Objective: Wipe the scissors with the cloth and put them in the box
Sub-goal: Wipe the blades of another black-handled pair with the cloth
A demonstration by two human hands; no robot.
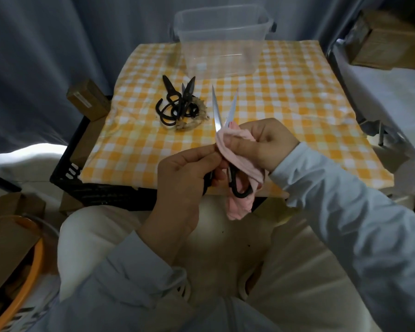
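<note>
Just over the near edge of the yellow-checked tablecloth point(285, 104), the steel-bladed scissors point(216, 113) point away from the person, blades parted. The left hand point(185, 178) curls its fingers round one black handle. The right hand point(261, 142) pinches the pink cloth point(238, 206) around the blades near the pivot. Farther back lie a pile of black scissors point(177, 101) and the clear plastic box point(201, 51).

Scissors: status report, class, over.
Left hand grips scissors, blades apart. Right hand pinches cloth round blades. Box open ahead; spare scissors lie aside.
</note>
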